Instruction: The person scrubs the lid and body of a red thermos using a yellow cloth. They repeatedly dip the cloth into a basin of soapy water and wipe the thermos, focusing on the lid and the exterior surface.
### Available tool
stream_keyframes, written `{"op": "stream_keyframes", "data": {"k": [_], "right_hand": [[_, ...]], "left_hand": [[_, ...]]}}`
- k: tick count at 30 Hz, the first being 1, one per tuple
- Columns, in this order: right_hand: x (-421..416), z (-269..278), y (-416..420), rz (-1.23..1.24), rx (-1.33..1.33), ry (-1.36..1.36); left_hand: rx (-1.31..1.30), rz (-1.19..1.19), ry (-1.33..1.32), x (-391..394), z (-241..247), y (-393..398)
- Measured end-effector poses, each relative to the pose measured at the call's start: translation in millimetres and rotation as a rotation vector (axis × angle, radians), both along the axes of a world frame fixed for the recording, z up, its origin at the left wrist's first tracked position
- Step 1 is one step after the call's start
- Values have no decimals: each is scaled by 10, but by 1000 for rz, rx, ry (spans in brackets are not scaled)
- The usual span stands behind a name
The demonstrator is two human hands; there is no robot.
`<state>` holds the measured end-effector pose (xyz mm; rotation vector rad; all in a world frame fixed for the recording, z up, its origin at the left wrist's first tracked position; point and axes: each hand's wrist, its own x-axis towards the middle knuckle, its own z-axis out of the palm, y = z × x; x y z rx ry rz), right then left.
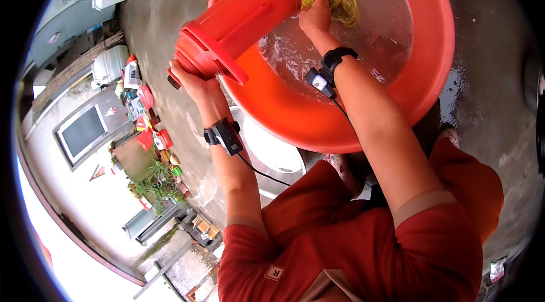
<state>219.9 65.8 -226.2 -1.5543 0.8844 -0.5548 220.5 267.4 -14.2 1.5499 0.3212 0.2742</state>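
A large orange-red plastic basin (340, 127) holds murky, sudsy water. Over its left rim, a long red plastic vessel, a thermos casing by its shape, (251, 12) lies tilted. My left hand (198, 87) grips it at the flanged lower-left end; most of those fingers are hidden behind it. At the vessel's upper-right end, above the water, my right hand (316, 12) holds a bunched yellow-green mesh cloth (340, 1), touching or close to the rim there. Both wrists wear black strapped devices with cables.
A shiny metal bowl (266, 153) stands on the wet concrete floor (170, 37) beside the basin, near my feet. Potted plants (159, 182), boxes and red bags line the wall at left. A dark round object sits at the far right edge.
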Motion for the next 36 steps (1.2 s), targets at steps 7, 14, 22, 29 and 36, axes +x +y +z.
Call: {"op": "stream_keyframes", "data": {"k": [7,14,22,29,36], "right_hand": [[-40,-417,-92,340,431,52],[-140,-633,-520,599,209,318],[-58,-834,-593,827,-33,424],[-202,-386,-482,-51,157,142],[-169,-236,-466,110,-127,-191]], "left_hand": [[51,68,25,-86,149,-132],[166,-138,-161,-289,273,-301],[216,-372,-299,-39,206,-198],[137,-215,-315,-80,135,-219],[139,-176,-313,-37,85,-171]]}}
